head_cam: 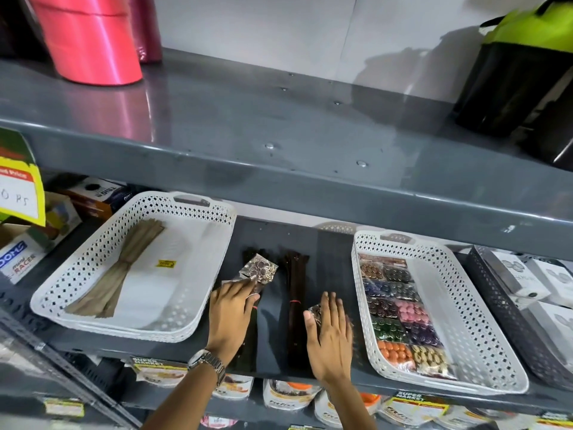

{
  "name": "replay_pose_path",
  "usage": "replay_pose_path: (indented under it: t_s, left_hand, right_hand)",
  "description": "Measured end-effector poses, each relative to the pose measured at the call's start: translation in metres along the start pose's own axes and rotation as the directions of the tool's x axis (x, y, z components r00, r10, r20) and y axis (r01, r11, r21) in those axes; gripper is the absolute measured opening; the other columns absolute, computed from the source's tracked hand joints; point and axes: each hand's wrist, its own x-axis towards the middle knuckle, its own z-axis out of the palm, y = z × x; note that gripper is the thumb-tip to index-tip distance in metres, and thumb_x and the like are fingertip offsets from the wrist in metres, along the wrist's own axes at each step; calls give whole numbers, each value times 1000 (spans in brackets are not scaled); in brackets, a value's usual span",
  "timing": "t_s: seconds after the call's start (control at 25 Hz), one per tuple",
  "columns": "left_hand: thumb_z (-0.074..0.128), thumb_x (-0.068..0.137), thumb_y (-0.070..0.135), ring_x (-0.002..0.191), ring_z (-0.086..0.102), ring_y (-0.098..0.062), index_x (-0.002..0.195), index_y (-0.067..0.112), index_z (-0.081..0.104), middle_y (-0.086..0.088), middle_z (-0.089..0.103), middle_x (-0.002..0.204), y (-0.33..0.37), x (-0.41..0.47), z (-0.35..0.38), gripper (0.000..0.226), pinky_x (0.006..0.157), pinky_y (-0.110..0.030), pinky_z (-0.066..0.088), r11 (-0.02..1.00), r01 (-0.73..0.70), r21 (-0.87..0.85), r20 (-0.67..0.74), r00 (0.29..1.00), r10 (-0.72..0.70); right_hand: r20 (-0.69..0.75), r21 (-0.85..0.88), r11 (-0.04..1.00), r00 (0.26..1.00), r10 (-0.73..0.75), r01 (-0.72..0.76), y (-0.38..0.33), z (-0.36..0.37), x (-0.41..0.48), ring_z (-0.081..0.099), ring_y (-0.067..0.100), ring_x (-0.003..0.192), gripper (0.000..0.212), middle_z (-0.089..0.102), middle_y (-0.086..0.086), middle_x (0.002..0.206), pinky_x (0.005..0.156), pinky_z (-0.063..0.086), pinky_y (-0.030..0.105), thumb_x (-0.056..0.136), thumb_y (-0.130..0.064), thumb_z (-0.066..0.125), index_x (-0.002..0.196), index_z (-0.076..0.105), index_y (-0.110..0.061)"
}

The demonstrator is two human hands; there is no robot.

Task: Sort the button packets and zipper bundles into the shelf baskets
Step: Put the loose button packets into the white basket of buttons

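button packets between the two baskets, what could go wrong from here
1. The left hand holds a clear button packet only by its edge, so it might slip onto the dark zipper bundles below.
2. The right hand covers another packet lying flat on the shelf; it may be hard to pinch up.
3. The left basket holds tan zippers and the right basket buttons, so a hurried drop could mix them.
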Motion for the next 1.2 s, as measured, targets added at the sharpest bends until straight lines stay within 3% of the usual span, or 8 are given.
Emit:
replay_pose_path:
  t_s: [0.12,0.24,0.36,0.52,0.68,0.96,1.08,1.2]
  left_hand:
    - [44,83,33,97,49,-5,105,24,70,11,72,97,5,-3,-7,34,85,-28,35,991,-135,-18,-75,988,133]
    - [47,81,27,108,49,-4,107,26,68,15,69,107,26,-2,-7,33,94,-32,35,941,-323,-97,-67,946,318]
    - [49,80,23,113,53,-7,103,20,69,10,69,110,52,-5,7,30,100,-30,31,859,-445,-253,34,884,467]
    - [33,94,44,128,41,-8,131,15,47,3,54,134,68,-1,15,49,105,-29,26,829,-531,-177,229,797,559]
    - [10,96,50,130,40,-25,136,15,40,-12,45,140,36,28,6,61,103,-42,38,967,-252,22,216,946,242]
    - [19,85,66,122,46,-39,140,23,37,-19,39,144,4,52,19,72,94,-49,41,994,30,105,433,898,-73]
    - [65,78,38,106,56,-44,129,17,51,-24,53,129,8,52,18,57,81,-53,48,996,52,69,318,945,-72]
    - [55,83,41,110,54,-40,131,18,48,-22,52,131,23,55,13,54,86,-52,48,1000,-1,20,144,990,-2]
  right_hand:
    - [47,267,962,998,48,-58,-27,-10,4,26,15,140,87,39,-2,147,114,19,34,79,-73,3,141,34,-20]
    - [358,747,518,909,215,-417,-57,-20,14,63,21,101,47,65,4,111,79,49,30,93,-48,33,120,57,-16]
    - [451,804,218,807,382,-553,-54,-24,23,62,21,74,30,66,11,90,61,50,29,94,-30,47,108,61,-8]
    - [182,751,459,818,546,-474,-23,-28,20,56,27,91,27,63,21,113,79,45,34,96,-26,43,104,59,-5]
    - [-32,87,977,980,199,-195,-4,-13,2,33,31,135,64,28,15,151,107,33,40,92,-55,19,141,35,-17]
    - [31,-116,993,999,22,-18,17,9,-7,24,13,140,81,18,-7,152,109,-7,18,81,-69,-6,143,27,-28]
    - [3,-15,1000,1000,9,-9,11,1,-5,-11,1,139,89,-12,-18,149,112,-6,20,63,-77,-23,141,-3,-39]
    - [-45,68,997,998,36,-32,-5,-13,-12,-12,-1,139,82,-12,-22,147,113,-4,24,66,-78,-20,139,-5,-42]
